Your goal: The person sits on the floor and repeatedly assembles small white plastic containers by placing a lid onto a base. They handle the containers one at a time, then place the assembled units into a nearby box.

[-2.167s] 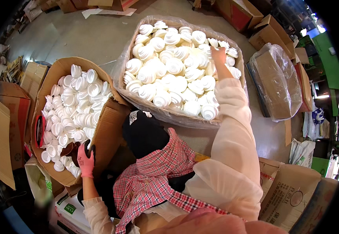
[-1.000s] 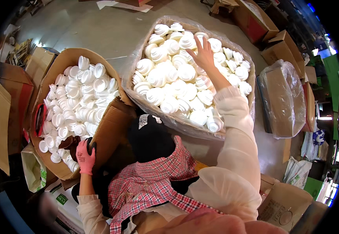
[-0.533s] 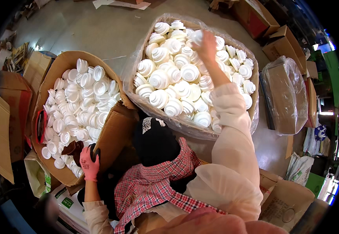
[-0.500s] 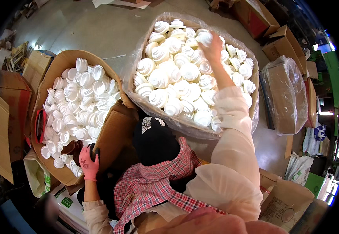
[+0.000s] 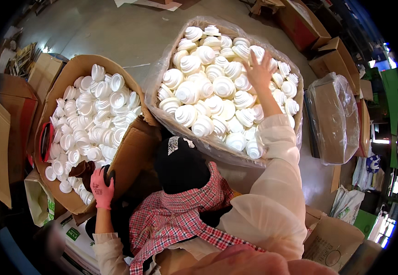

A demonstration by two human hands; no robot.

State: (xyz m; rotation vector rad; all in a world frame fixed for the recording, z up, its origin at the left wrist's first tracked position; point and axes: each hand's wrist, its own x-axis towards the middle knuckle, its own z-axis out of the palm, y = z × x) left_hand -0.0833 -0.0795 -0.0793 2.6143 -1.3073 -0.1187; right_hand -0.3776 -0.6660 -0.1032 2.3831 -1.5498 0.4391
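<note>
My right hand (image 5: 259, 72), bare, has its fingers spread over white round stepped plastic pieces (image 5: 224, 87), which fill a large carton lined with clear plastic (image 5: 199, 144). Its fingertips are next to one piece at the far right; nothing is visibly gripped. My left hand (image 5: 102, 187) wears a pink glove with black fingers. It is closed at the near edge of the left carton (image 5: 132, 149), beside a dark brown crumpled piece (image 5: 82, 171); what its fingers hold is hidden. White shallow plastic cups or caps (image 5: 91, 119) are heaped in that left carton.
Checked red cloth (image 5: 162, 224) and black cloth with a pale patch (image 5: 180, 167) lie between my arms. An upright carton under clear plastic (image 5: 334, 119) stands at the right. Other open cartons (image 5: 13, 133) flank the left side, with more at the back right.
My right hand has come nearer from the far side of the right carton. Its fingers have spread, and the white piece under them is let go. The left hand stays at the left carton's edge.
</note>
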